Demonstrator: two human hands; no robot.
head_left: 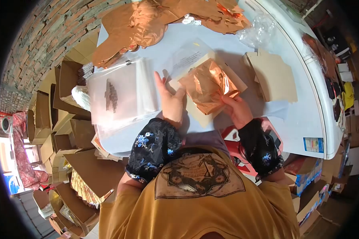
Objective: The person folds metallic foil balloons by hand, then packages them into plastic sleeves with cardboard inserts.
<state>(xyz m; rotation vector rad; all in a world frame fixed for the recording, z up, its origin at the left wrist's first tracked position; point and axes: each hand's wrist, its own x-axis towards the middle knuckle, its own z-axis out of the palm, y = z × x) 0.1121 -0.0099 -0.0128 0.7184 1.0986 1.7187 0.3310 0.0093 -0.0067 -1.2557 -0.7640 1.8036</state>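
Note:
A crinkled, shiny copper-coloured foil sheet (208, 86) lies over a cream card (236, 81) in the middle of the table. My right hand (237, 110) pinches the foil's lower right edge between thumb and fingers. At the foil's left side is my left hand (173, 101), open and upright, its fingers stretched away from me and its thumb close to the foil's edge. Just beyond the foil, a clear plastic sleeve (183, 53) with printed text lies on the white table (281, 127). Left of my left hand rests a stack of clear plastic bags (131, 87) with dark printing.
Brown-copper sheets (143, 26) are heaped along the far edge. Cream cardboard pieces (276, 75) lie to the right, below crumpled clear plastic (261, 30). Open cardboard boxes (89, 173) crowd the floor at left, against a brick wall (48, 44). More boxes (309, 195) stand at lower right.

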